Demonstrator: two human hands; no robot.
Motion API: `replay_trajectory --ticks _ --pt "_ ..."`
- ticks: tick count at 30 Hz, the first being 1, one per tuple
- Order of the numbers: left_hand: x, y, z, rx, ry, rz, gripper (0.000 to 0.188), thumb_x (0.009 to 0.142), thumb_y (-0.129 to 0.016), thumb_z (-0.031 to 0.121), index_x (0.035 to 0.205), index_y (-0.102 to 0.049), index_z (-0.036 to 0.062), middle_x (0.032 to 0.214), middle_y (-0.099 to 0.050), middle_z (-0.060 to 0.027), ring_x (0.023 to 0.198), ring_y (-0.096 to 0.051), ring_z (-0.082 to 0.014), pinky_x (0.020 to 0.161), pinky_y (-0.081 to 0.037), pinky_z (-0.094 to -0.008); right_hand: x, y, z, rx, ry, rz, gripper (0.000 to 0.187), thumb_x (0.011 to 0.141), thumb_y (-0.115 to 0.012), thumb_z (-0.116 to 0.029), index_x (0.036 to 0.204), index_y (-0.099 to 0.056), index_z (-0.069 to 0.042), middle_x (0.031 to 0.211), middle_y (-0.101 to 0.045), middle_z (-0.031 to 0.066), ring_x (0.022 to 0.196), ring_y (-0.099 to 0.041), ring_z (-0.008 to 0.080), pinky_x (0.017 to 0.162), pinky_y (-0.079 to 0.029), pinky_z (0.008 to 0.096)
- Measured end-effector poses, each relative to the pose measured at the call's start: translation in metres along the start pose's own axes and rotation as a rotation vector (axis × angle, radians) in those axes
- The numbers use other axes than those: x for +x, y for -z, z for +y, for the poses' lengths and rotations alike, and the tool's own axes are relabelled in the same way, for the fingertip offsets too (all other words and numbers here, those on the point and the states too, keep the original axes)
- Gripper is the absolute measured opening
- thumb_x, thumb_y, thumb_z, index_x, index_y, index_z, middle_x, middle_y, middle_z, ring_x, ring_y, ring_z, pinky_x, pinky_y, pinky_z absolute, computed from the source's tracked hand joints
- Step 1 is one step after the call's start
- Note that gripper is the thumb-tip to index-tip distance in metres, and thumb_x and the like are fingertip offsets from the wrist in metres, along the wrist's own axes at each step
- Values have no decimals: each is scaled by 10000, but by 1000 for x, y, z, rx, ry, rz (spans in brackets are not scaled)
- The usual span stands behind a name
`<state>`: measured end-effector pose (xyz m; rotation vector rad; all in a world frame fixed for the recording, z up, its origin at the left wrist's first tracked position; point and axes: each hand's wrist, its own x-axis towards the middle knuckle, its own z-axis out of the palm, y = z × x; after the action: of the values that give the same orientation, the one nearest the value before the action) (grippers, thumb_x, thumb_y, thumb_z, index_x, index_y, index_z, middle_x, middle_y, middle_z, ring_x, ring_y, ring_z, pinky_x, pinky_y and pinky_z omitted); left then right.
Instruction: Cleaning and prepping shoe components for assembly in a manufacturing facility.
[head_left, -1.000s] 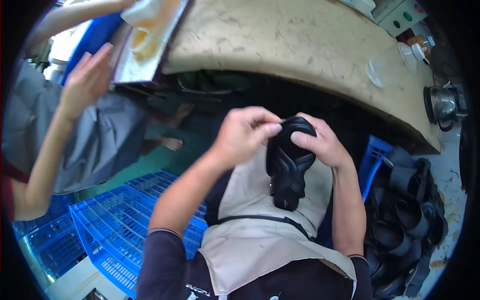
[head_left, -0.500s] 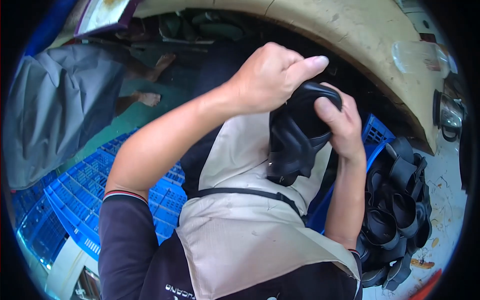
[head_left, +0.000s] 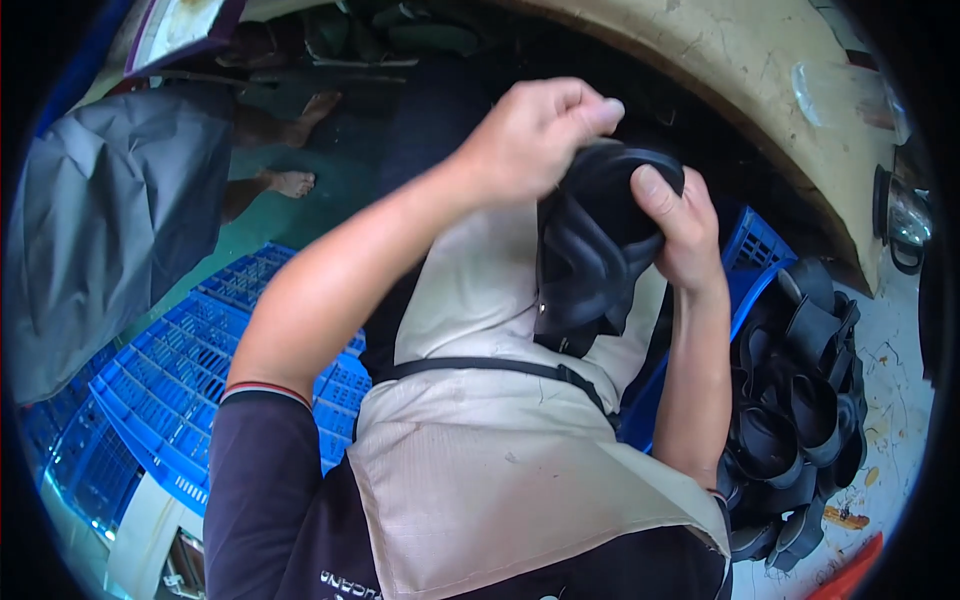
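Observation:
A black leather sandal [head_left: 590, 250] with crossing straps is held up above my lap, over my beige apron [head_left: 520, 470]. My right hand [head_left: 688, 228] is closed on its far right rim, the thumb pressed over the edge. My left hand [head_left: 535, 140] is curled shut at the sandal's far left side, thumb laid over the bent fingers. What those left fingers hold, if anything, is hidden. A small shiny metal piece shows on the sandal's near left edge.
At right lies a pile of black sandals [head_left: 790, 420], beside a blue crate [head_left: 755, 245]. More blue crates [head_left: 170, 380] stand at left. A tan worktable edge [head_left: 740, 70] curves across the far side. Another person's bare feet [head_left: 290, 183] and grey apron [head_left: 110, 220] are at far left.
My left hand has shifted a little left, staying curled. The sandal has tipped slightly, with my right hand still gripping its rim.

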<state>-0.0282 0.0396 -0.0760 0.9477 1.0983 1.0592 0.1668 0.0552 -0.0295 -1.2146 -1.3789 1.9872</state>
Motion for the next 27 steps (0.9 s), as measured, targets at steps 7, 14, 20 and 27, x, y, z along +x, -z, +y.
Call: replay_trajectory --ticks 7,14,20,27 --pt "-6 -33 -7 -100 5 21 346 1014 -597 301 975 -720 -20 858 -685 -33 750 -570 -94 687 -470 -221 -15 12 6 39 46 34 287 926 -643 -213 1048 -694 42 908 -704 104 760 -605 135 708 -484 238" --pt "-24 -49 -36 6 53 94 365 1024 -579 298 963 -717 -34 856 -697 -36 745 -570 -97 680 -469 -233 -35 26 28 164 5 133 334 955 -611 -236 1122 -670 47 973 -720 135 802 -670 175 745 -539 273" --pt "-22 -60 -36 -85 36 85 420 1025 -524 314 860 -697 -31 752 -650 -55 668 -549 -144 630 -458 -281 -46 37 35 221 13 124 370 993 -574 -273 1176 -655 38 1048 -733 163 853 -724 215 769 -586 310" --pt "-58 -62 -51 78 170 174 472 1035 -475 352 833 -669 -28 706 -614 -50 627 -517 -163 632 -449 -320 -47 40 54 335 14 177 394 1015 -547 -308 1209 -654 18 1082 -736 154 874 -734 219 761 -591 307"
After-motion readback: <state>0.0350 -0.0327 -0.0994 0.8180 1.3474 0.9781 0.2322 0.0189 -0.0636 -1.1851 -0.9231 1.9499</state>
